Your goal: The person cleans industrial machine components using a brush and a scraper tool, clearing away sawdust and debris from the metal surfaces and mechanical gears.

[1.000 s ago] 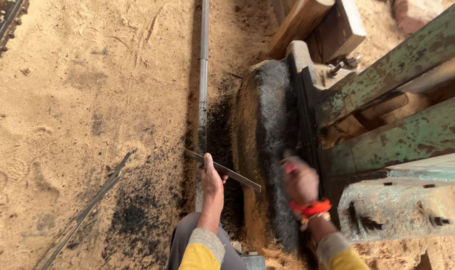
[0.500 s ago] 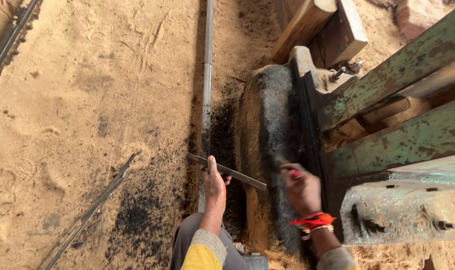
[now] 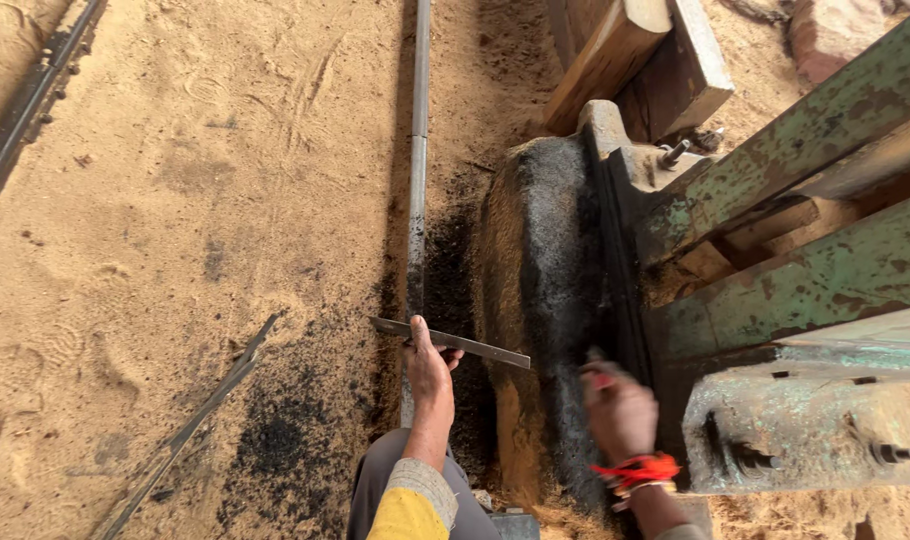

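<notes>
My left hand grips a flat metal strip that lies crosswise over a dark floor rail. My right hand, with a red band at the wrist, is closed on a small red-tipped object pressed against the dark greasy side of a large worn machine block. The object itself is mostly hidden by my fingers. A yellow sleeve and grey trousers show at the bottom edge.
A green, rusty metal frame with bolts stands at the right. Wooden blocks lie behind the machine. Sawdust covers the floor, with a black oily patch, a loose metal bar and a second rail at far left.
My right hand has slid down and back along the machine's dark side and looks blurred. My left hand keeps the metal strip almost still. The camera has shifted slightly.
</notes>
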